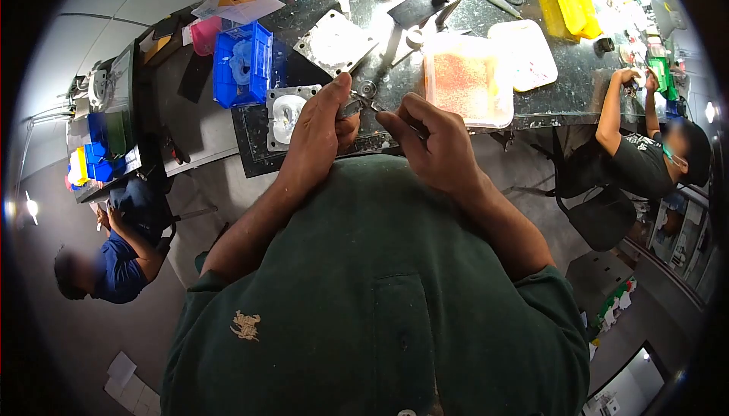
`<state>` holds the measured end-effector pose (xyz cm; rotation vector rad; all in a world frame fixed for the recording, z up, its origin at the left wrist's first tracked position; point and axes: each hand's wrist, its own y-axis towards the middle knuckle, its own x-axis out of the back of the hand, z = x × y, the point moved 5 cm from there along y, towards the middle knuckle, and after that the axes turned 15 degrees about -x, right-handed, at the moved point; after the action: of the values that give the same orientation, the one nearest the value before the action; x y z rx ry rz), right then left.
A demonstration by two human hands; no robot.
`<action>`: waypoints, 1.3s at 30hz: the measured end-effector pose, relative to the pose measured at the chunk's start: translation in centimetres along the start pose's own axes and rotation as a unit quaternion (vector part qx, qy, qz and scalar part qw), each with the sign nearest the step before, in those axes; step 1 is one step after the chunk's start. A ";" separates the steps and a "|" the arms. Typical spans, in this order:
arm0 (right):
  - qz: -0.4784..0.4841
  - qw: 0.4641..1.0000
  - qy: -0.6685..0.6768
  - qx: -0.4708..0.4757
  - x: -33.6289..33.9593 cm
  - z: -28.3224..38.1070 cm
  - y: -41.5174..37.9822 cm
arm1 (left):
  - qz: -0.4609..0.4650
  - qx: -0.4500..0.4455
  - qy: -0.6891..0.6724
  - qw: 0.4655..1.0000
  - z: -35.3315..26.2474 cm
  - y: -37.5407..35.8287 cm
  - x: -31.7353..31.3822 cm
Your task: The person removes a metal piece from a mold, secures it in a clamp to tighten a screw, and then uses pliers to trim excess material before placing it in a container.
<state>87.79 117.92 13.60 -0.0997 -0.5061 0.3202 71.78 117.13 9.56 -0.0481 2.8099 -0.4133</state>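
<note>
Close to the bench's front edge, my left hand (323, 123) is closed around a small grey metallic piece (351, 107), its thumb pointing up. My right hand (437, 139) pinches a thin metal tool (374, 107), whose tip meets the piece at the left hand. Just beyond them a small round metal part (367, 88) lies on the bench. A square plate with a white oval mould (287, 116) sits left of my left hand, and a second square plate with white material (335, 42) is behind it. Fingers hide most of the held piece.
Right of the plates stands a clear tub of orange-red grains (469, 74), beside a white lid (524, 55). A blue bin (243, 63) is at the left, a yellow bin (577, 9) at the back right. One person (121, 264) sits left, another (645, 161) right.
</note>
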 end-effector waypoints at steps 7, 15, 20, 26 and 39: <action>0.172 0.899 0.349 -0.201 -1.7 -1.0 -0.5 | 0.055 -0.083 -0.039 0.994 -1.0 -0.2 0.2; 0.331 0.609 0.636 -0.340 -2.8 1.0 -1.7 | 0.113 -0.167 -0.140 0.969 -2.5 -0.5 -1.0; 0.375 0.625 0.612 -0.307 -2.6 1.1 -1.1 | 0.093 -0.177 -0.103 0.974 -2.6 -0.7 -0.3; 0.243 0.840 0.425 -0.234 -2.3 -0.5 0.6 | 0.071 -0.037 -0.118 0.990 -0.7 0.1 0.6; -0.042 0.998 -0.039 0.036 -0.4 -0.1 1.6 | -0.042 -0.041 -0.081 0.995 -0.8 0.4 1.4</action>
<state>87.10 119.30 13.09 0.0038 -0.5731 0.2605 70.21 117.63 9.78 -0.2077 2.6701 -0.2972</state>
